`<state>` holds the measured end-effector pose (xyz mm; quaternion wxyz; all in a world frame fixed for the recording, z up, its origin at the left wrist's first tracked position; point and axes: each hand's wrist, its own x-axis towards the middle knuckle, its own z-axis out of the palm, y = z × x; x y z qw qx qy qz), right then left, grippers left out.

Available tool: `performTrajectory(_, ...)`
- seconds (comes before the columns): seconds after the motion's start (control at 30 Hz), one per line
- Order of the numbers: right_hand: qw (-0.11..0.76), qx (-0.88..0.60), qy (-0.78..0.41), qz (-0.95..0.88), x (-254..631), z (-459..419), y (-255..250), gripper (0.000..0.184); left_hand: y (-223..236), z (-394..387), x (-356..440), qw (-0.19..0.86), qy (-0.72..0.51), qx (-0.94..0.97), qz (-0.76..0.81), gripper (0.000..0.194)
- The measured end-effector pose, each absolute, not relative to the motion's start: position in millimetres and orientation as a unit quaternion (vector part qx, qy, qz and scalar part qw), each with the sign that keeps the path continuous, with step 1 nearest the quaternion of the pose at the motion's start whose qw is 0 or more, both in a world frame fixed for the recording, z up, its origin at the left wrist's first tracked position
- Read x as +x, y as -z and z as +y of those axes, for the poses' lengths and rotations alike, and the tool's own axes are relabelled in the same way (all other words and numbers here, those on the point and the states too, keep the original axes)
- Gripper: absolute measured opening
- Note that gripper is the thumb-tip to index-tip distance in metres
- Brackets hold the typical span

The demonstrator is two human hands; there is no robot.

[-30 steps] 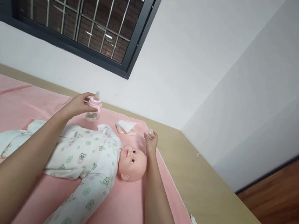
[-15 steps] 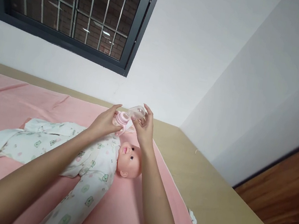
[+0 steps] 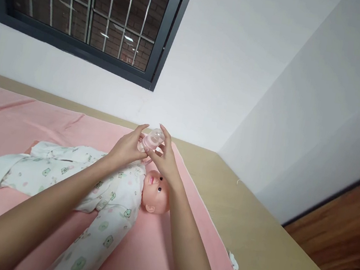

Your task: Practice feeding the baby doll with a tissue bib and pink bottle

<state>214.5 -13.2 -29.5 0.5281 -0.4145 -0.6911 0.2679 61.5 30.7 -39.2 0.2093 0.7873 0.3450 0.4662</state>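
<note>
A baby doll (image 3: 154, 194) in a white printed sleepsuit lies on its back on a pink blanket (image 3: 9, 111), head to the right. Above its head I hold a small pink baby bottle (image 3: 147, 143) with my left hand (image 3: 127, 148), fingers wrapped round the body. My right hand (image 3: 163, 157) grips the clear cap (image 3: 155, 137), which sits over the bottle's top. Both hands touch each other around the bottle.
The blanket covers a tan mattress (image 3: 253, 234) that fills the corner of white walls. A barred window (image 3: 83, 9) is above on the left. A small white scrap (image 3: 233, 262) lies at the blanket's right edge. Wooden floor (image 3: 346, 239) shows on the right.
My left hand carried the bottle from beyond the doll's body over to its head. My right hand lifted the clear cap from the blanket and brought it down onto the bottle's top.
</note>
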Motion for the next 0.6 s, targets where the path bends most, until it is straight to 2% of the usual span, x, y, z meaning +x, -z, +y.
performTrajectory(0.27,0.558,-0.432,-0.272,-0.654,211,-18,25,0.105,37,23,64,0.184,-0.488,0.786,0.333,0.076)
performTrajectory(0.5,0.594,-0.431,-0.204,-0.648,214,-14,27,0.105,26,11,60,0.192,-0.434,0.834,0.282,0.077)
performTrajectory(0.6,0.609,-0.435,-0.168,-0.642,230,-1,32,0.108,15,-3,54,0.160,-0.426,0.847,0.275,0.059)
